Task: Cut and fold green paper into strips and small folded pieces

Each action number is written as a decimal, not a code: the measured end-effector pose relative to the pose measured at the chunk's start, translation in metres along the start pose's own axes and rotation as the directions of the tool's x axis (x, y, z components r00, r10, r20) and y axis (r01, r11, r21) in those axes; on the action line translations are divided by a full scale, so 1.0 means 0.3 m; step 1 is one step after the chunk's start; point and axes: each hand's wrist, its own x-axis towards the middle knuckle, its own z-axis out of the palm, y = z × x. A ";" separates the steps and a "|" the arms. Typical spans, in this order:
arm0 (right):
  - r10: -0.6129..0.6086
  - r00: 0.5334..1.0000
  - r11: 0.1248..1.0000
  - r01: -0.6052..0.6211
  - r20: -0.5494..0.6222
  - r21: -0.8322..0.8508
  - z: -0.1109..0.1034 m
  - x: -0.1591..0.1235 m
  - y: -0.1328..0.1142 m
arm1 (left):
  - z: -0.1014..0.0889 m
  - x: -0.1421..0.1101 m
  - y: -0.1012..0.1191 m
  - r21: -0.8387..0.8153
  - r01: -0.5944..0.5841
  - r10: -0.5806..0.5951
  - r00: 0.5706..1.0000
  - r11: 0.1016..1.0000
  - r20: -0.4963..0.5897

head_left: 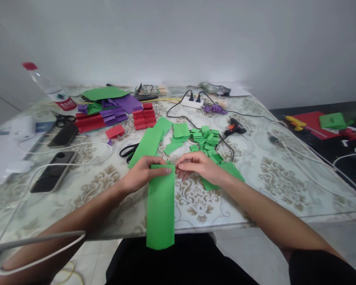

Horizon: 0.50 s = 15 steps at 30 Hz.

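Observation:
A long green paper strip [161, 209] hangs upright over the table's front edge. My left hand [142, 174] grips its top end, thumb flat on the front and fingers behind. Close by the strip's upper right edge is my right hand [197, 166], its fingers curled together; whether anything small is between them I cannot make out. Behind my left hand lie more green strips [148, 142], partly covering black-handled scissors [128, 151]. Beyond my right hand are a pile of small folded green pieces [207, 140] and a stack of green squares [181, 130]. Another green sheet [233, 171] lies partly under my right forearm.
Two phones [53, 172], a white cable [91, 163] and a bottle [55, 89] are on the left. Red folded paper [144, 117] and purple paper [114, 114] lie behind. A black glue gun [235, 126] and a power strip [192, 102] stand to the back right.

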 end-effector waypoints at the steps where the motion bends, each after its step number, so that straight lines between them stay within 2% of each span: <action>1: 0.013 1.000 1.000 -0.013 0.012 0.015 0.003 -0.003 -0.003 | -0.001 0.001 -0.002 0.008 -0.008 0.007 1.000 1.000 0.003; 8: 0.013 1.000 0.997 -0.011 0.013 -0.078 0.027 -0.007 -0.001 | -0.005 0.002 -0.011 0.029 -0.029 0.028 0.999 0.999 0.018; 15: -0.110 0.993 0.952 0.091 -0.050 -0.293 0.001 -0.008 -0.005 | -0.010 0.002 -0.011 0.062 -0.045 0.045 0.999 0.997 0.003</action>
